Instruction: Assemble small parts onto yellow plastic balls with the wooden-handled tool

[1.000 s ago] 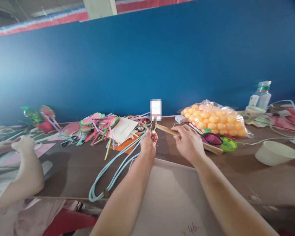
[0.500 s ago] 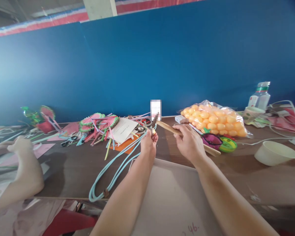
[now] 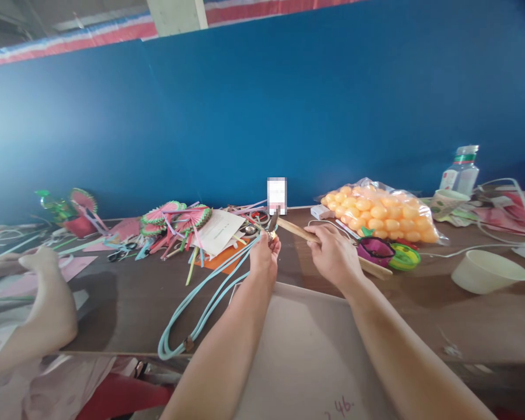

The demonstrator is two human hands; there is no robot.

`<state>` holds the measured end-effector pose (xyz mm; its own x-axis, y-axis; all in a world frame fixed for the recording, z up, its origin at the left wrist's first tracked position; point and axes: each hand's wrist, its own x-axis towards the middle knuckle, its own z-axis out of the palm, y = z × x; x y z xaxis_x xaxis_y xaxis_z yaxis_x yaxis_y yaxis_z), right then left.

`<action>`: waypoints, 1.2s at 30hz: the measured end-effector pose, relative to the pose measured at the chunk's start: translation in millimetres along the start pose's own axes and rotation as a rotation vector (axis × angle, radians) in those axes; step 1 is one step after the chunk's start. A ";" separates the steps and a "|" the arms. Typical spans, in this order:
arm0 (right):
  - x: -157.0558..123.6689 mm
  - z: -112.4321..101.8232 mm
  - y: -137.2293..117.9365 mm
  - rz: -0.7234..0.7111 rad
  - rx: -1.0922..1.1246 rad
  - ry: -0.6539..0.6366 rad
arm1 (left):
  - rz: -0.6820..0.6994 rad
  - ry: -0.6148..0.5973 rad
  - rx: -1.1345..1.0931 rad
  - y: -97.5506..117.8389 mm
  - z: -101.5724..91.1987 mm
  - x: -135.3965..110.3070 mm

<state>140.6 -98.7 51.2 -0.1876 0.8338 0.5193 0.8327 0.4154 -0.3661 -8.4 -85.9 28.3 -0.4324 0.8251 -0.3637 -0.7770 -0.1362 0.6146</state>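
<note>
My left hand (image 3: 265,255) is closed in a pinch on a small metal piece at the end of light blue cords (image 3: 201,312) that trail down over the brown table (image 3: 126,303). My right hand (image 3: 332,254) is wrapped round the wooden handle of a small hammer (image 3: 294,229), whose dark head sits right beside the metal piece at my left fingertips. A pale board (image 3: 306,350) lies under my forearms.
Another person's arm (image 3: 44,309) rests on the table at the left. Paper fans and coloured strips (image 3: 179,224) lie behind. A bag of orange balls (image 3: 380,213), a pink and green toy (image 3: 389,252), a white bowl (image 3: 490,271), a bottle (image 3: 461,172) stand right.
The hammer head has dropped slightly back toward the metal piece after lifting a little. The other person's arm shifted slightly. My left hand stays in place.
</note>
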 end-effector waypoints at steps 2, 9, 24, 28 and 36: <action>0.0 -0.3 -0.1 -0.005 0.011 0.032 | 0.005 -0.002 0.000 0.4 0.3 -0.7; 0.4 -0.8 -0.4 0.004 -0.011 -0.017 | -0.004 0.005 -0.003 0.8 0.5 -1.2; 8.9 19.1 13.2 0.173 -0.096 -0.371 | 0.002 -0.088 0.065 -0.9 -3.4 -4.0; 10.4 22.4 14.6 0.193 -0.082 -0.481 | -0.046 -0.063 0.090 0.5 -1.4 -7.4; 11.5 32.0 18.4 0.224 -0.097 -0.546 | -0.075 -0.079 0.108 -2.0 -3.8 -6.1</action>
<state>137.1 -69.8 25.7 -0.2211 0.9743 -0.0441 0.9220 0.1941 -0.3350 -6.0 -92.7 26.6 -0.3342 0.8717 -0.3585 -0.7504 -0.0159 0.6608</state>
